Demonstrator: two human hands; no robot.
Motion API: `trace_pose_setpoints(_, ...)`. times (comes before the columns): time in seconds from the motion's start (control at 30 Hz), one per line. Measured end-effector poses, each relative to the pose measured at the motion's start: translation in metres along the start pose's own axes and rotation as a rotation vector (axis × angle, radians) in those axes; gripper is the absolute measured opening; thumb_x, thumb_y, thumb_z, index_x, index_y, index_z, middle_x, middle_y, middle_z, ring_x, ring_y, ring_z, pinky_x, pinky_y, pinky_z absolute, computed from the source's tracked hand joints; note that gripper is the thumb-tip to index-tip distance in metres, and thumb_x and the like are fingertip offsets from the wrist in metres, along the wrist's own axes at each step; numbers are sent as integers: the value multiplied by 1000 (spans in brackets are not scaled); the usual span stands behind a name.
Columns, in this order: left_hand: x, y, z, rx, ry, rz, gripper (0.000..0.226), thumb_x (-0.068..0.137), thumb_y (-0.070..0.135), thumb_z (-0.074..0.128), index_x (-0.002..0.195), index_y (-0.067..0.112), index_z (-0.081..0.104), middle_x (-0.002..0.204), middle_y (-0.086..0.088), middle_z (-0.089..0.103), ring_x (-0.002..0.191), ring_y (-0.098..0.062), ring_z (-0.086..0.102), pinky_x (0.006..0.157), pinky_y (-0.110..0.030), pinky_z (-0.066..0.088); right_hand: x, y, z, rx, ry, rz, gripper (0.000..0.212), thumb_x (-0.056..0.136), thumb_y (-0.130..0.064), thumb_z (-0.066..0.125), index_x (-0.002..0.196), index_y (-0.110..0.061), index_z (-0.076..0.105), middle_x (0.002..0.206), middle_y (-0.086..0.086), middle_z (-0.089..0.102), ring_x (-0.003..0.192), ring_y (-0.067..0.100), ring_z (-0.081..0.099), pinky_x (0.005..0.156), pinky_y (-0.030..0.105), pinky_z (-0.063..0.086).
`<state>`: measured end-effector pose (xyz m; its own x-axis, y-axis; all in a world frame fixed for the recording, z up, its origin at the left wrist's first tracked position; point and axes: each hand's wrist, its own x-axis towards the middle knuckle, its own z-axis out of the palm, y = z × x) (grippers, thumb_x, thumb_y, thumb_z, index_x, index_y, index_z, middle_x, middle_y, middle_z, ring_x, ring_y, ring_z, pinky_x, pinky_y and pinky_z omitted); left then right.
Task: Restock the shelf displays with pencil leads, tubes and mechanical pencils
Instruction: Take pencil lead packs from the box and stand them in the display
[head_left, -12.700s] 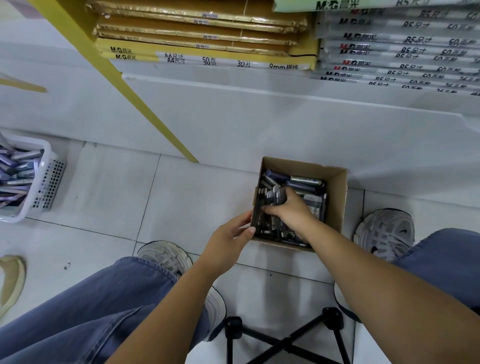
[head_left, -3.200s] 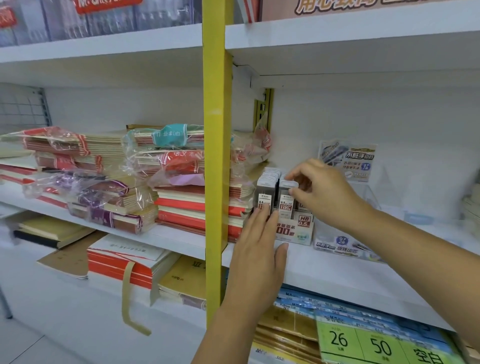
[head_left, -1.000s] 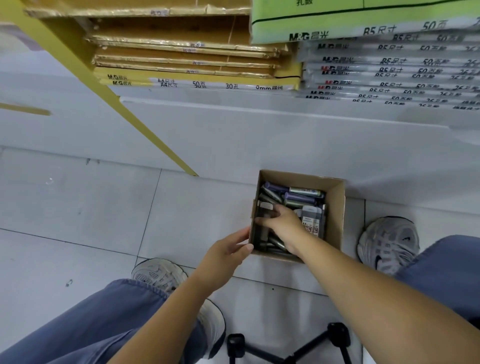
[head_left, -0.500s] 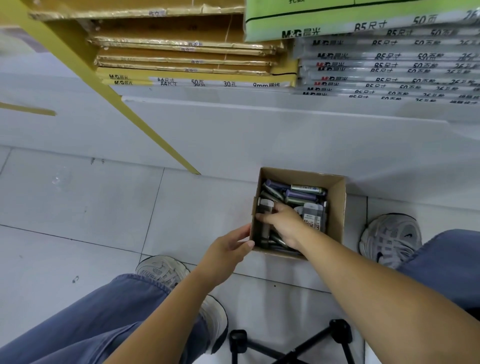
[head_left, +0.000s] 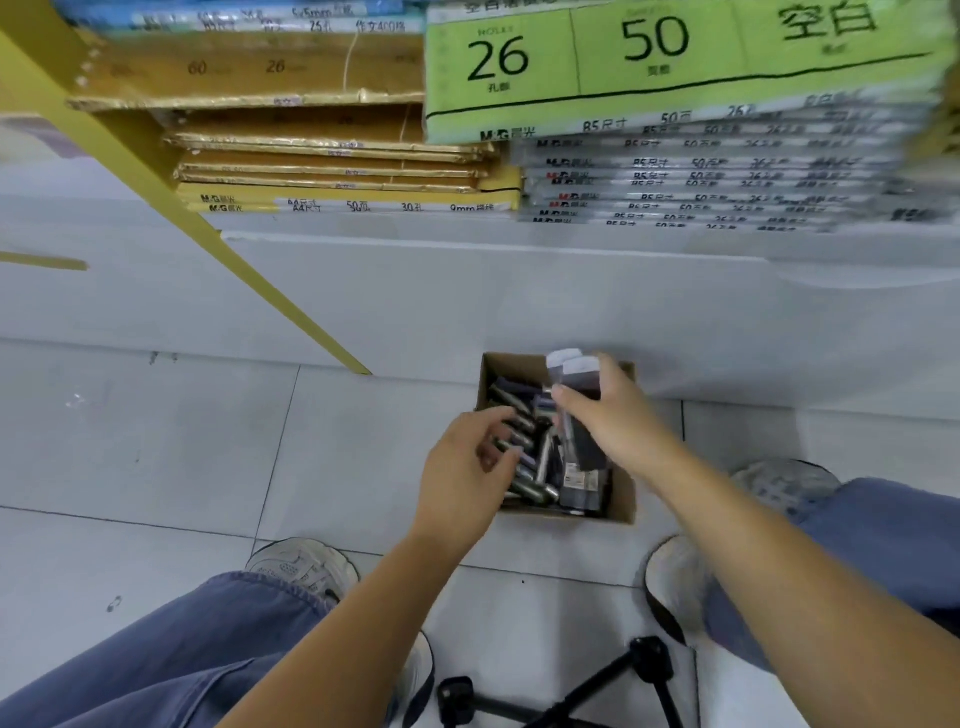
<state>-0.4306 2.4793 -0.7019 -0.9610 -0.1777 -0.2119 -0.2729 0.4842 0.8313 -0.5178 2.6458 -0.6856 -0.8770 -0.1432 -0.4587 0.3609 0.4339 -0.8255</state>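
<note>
Lead cases (head_left: 574, 371) have left the box (head_left: 623, 496), clamped in right hand (head_left: 618, 421); left hand (head_left: 462, 467) slack.

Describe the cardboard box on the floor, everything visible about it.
The cardboard box is small, brown and open-topped, apparently plain card. It sits upright on the pale floor tiles, close to the white shelf base. Jumbled dark and silvery tubes lie inside. The left hand hangs over its left rim; contact is unclear. The right hand grips flat packs above its far side.
</note>
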Motion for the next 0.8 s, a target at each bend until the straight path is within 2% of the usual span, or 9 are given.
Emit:
trace_pose_setpoints(0.1, 20, 10, 28, -42, -302, -244, 56, 90, 22, 72, 142, 19, 52, 119, 5, 63, 89, 0, 57, 78, -9, 44, -12, 7, -50, -103, 193, 9, 20, 88, -32, 64, 99, -33, 47, 93, -12, 60, 83, 9, 57, 68, 30, 42)
trace_pose_setpoints(0.17, 32, 8, 45, -21, -435, -389, 73, 90, 27, 73, 152, 17, 36, 142, -3, 54, 112, -11, 56, 93, -22, 46, -17, 23, -68, -108, 194, 99, 22, 89, -29, 65, 100, -33, 46, 95, -9, 57, 81, 9, 54, 66, 28, 38)
trace_pose_setpoints(0.23, 44, 3, 58, -1, -482, -450, 82, 89, 29, 75, 155, 14, 28, 150, -7, 47, 130, -22, 51, 105, -30, 42, -19, 40, -73, -90, 143, 194, 24, 89, -27, 66, 104, -29, 48, 98, -6, 58, 83, 8, 55, 69, 26, 40)
trace_pose_setpoints(0.33, 53, -7, 74, -3, -487, -468, 80, 86, 27, 78, 151, 12, 34, 143, -7, 54, 126, -23, 54, 98, -27, 42, -22, 59, -64, -20, 63, 275, 33, 87, -26, 69, 115, -21, 52, 104, -2, 63, 94, 16, 61, 81, 31, 48)
trace_pose_setpoints(0.47, 55, -15, 92, -25, -398, -451, 68, 82, 24, 82, 140, 13, 49, 131, -6, 59, 116, -22, 58, 98, -32, 49, -23, 71, -55, 87, 50, 306, 35, 85, -24, 72, 114, -19, 54, 104, -1, 64, 94, 14, 61, 76, 28, 49)
trace_pose_setpoints(0.57, 56, -12, 101, -77, -383, -474, 61, 79, 20, 84, 131, 11, 54, 117, -1, 60, 105, -18, 58, 93, -31, 51, -20, 78, -57, 159, 31, 327, 37, 84, -23, 73, 115, -20, 55, 107, 0, 66, 100, 17, 63, 89, 37, 52)
trace_pose_setpoints(0.63, 60, -9, 106, -107, -392, -459, 52, 79, 17, 84, 124, 7, 60, 109, -1, 67, 101, -19, 64, 92, -34, 54, -19, 82, -57, 162, 16, 330, 35, 84, -25, 73, 114, -24, 54, 107, -1, 66, 100, 16, 62, 87, 36, 52)
trace_pose_setpoints(0.73, 66, -2, 110, -57, -439, -393, 44, 81, 20, 82, 121, 10, 66, 114, -6, 71, 104, -22, 67, 94, -41, 55, -17, 83, -57, 169, 24, 311, 26, 84, -27, 73, 103, -32, 54, 106, -5, 66, 98, 12, 62, 80, 30, 50)
trace_pose_setpoints(0.8, 65, -1, 111, -81, -480, -395, 49, 82, 18, 81, 127, 11, 61, 120, -6, 68, 108, -23, 66, 98, -41, 54, -17, 85, -58, 170, 25, 314, 25, 84, -28, 72, 100, -34, 54, 106, -5, 66, 99, 12, 61, 84, 32, 51)
